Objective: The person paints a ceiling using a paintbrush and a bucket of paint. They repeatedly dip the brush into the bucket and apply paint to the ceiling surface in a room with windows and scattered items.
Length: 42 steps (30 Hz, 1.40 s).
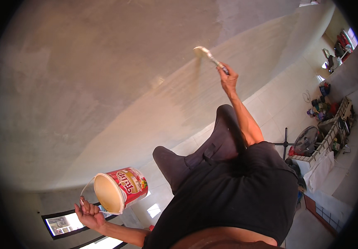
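Note:
In my right hand (228,79) is a paintbrush (206,53), its handle gripped in closed fingers. The bristles point up and left, close to the wall (145,103); whether they touch it I cannot tell. Lower left, my left hand (89,213) is closed on the wire handle of a red and white plastic bucket (128,186). The bucket is tilted, its mouth toward the left, and some pale yellowish liquid shows inside. Darker brownish patches cover the wall's upper part, and a lighter band runs below them.
Pale floor tiles (270,101) run along the wall's foot. At the right stand a fan (306,140), a rack (332,135) with several items, and a white cloth (319,172) draped over an edge. A dark-framed window (64,224) lies behind the bucket.

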{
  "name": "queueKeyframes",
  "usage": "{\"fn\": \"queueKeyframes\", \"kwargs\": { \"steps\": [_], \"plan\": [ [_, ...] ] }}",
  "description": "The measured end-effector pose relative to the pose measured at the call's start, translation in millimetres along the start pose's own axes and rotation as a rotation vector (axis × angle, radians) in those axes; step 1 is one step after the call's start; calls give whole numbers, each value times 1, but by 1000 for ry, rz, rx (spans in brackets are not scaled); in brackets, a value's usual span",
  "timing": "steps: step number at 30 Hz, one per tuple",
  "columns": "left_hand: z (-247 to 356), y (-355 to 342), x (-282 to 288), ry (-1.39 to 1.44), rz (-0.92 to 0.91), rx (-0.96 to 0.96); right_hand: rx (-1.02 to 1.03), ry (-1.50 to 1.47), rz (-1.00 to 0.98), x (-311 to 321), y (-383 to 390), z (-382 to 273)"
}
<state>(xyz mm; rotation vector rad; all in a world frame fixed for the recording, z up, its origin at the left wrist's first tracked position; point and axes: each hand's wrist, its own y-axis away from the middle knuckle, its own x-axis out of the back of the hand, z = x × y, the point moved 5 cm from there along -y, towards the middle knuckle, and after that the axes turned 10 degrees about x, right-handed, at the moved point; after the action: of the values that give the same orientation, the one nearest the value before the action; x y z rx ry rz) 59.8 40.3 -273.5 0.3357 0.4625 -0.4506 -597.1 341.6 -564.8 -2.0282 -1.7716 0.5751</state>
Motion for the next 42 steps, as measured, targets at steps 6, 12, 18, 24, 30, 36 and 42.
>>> {"fn": "queueKeyframes", "kwargs": {
  "steps": [6,12,18,24,30,36,42],
  "plan": [
    [-4,4,3,-10,0,-7,-3,55,371,39,-25,3],
    [-1,3,-6,1,-8,1,-73,109,148,-78,72,-46],
    [-2,-2,-6,3,52,2,-150,-177,-295,-149,179,-117],
    [-2,-4,-10,29,47,-1,-2,-401,-638,-189,192,-143],
    [-1,-2,-12,26,52,-11,-4,-308,-454,-160,125,-59],
    [-4,11,-4,19,42,-39,-54,-34,-147,-11,3,13],
    [-10,9,-2,70,56,-37,52,31,329,49,-42,19]
  ]
}}
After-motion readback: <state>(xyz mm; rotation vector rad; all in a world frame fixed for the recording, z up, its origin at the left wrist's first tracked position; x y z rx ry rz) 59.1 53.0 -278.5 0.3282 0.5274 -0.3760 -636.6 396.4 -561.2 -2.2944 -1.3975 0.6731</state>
